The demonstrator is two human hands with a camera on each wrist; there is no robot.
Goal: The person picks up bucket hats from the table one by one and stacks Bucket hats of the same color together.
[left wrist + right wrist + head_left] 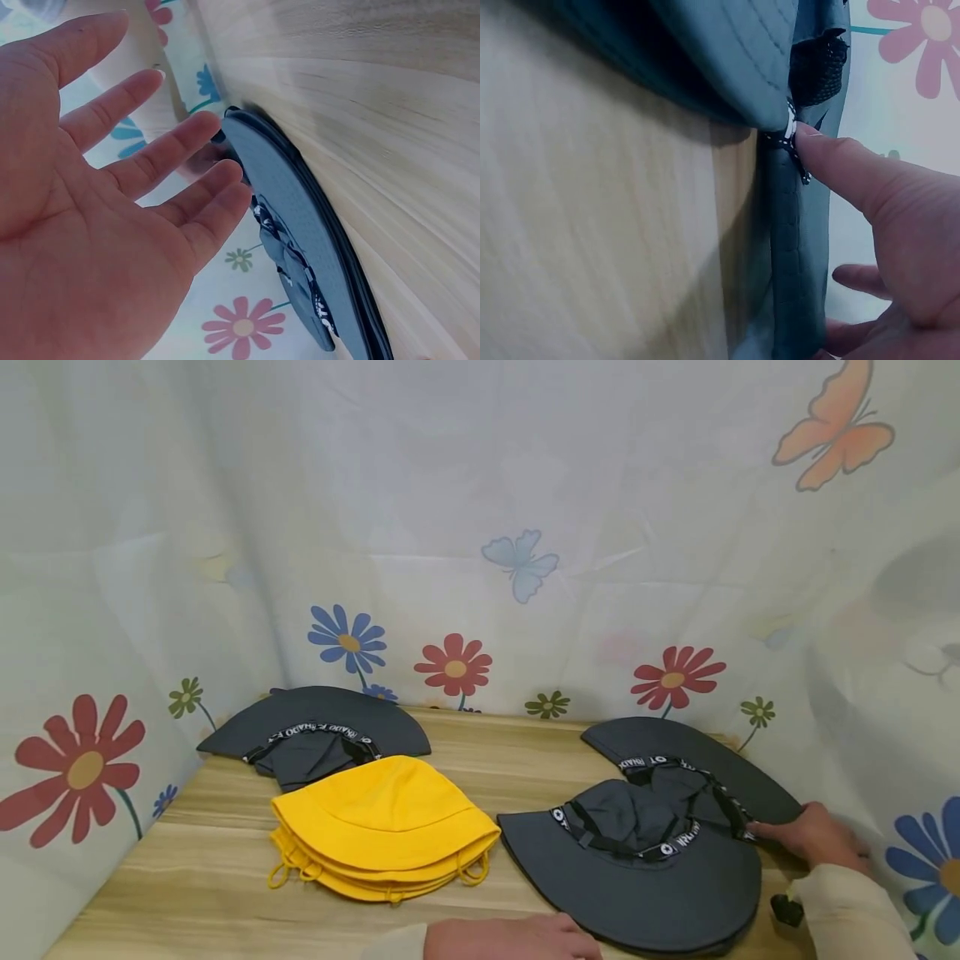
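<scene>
We see a dark grey hat (637,877) lying flat, brim towards us. Its lettered band (678,845) crosses the folded crown.

Close in on the right hand (900,247): one straight finger (840,161) presses its tip against the lettered black-and-white band (793,146) of the dark grey hat (727,52), right where the crown folds over the brim (795,247). Other fingers curl low at the bottom edge. The wooden bench (592,225) fills the left side, shadowed beneath the hat. A flowered curtain (922,30) hangs behind.
</scene>
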